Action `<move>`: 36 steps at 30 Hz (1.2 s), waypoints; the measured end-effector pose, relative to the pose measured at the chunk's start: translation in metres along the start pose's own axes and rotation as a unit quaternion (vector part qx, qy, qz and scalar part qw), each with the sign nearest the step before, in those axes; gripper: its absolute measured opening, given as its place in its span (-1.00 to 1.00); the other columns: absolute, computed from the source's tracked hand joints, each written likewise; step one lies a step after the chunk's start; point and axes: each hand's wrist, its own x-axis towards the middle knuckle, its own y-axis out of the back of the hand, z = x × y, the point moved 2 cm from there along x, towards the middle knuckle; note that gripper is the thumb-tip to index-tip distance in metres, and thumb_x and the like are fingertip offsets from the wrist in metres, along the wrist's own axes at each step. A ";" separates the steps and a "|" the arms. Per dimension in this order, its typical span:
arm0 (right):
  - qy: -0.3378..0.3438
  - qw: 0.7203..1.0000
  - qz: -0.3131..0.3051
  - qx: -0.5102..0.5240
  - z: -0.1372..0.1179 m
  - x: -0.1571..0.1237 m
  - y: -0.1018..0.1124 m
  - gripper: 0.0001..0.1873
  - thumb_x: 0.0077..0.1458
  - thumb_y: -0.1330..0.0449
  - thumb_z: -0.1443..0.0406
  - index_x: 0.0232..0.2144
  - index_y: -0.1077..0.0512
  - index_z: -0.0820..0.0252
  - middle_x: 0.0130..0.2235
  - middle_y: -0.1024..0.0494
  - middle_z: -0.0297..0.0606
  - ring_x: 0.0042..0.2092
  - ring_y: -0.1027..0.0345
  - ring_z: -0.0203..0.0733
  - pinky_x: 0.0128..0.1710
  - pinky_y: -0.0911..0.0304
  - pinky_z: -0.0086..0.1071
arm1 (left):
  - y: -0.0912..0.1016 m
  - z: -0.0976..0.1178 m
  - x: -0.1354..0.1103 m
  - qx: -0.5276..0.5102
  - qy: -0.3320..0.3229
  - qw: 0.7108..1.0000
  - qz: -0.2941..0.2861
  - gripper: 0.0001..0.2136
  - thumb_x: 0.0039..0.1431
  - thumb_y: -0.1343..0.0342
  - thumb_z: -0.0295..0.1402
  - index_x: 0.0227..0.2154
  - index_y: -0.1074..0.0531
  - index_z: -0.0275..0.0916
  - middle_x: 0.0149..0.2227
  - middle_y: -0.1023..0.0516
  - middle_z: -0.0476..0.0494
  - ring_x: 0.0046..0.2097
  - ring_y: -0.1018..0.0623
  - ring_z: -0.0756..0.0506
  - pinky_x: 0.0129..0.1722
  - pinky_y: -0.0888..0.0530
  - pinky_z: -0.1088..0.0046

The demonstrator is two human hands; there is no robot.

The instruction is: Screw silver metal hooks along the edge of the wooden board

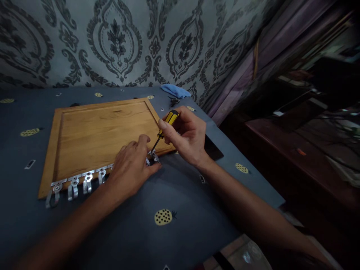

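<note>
Right hand (187,135): while its thumb and fingers grip the yellow-and-black handle, the screwdriver (171,118) slants down and to the left.
Screwdriver tip: at the metal clip (154,156) near the right end of the board's near edge; whether it sits in a screw head is too small to tell.
Left hand (131,163): lies across the near edge of the wooden board (104,135), thumb and forefinger on either side of that same clip; whether they pinch it, I cannot tell.
Wooden board: flat on the table, with a raised frame around its panel.
Row of clips (88,180): four more show to the left of the left hand, along the near edge, their curved prongs reaching past the wood toward the person.
Tablecloth (120,232): blue-grey, printed with yellow pineapples.
Far corner: a blue cloth (176,90) lies by the wall (116,41), a small dark object (174,101) just in front of it.
Beside the right wrist: a dark flat thing (214,149), partly hidden.
Right side: a purple curtain (232,88) hangs past the table.
</note>
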 end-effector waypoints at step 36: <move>-0.055 0.978 -0.119 0.161 -0.005 0.009 0.001 -0.59 0.04 -0.43 0.06 -0.41 -0.33 0.15 -0.45 -0.45 -0.47 -0.60 -0.34 -0.45 -0.64 -0.27 -0.53 | 0.001 0.002 0.000 0.003 -0.009 1.000 0.001 -0.53 0.16 -0.27 -0.29 0.05 -0.22 -0.26 -0.12 -0.57 -0.20 -0.02 -0.54 -0.31 -0.06 -0.44 0.12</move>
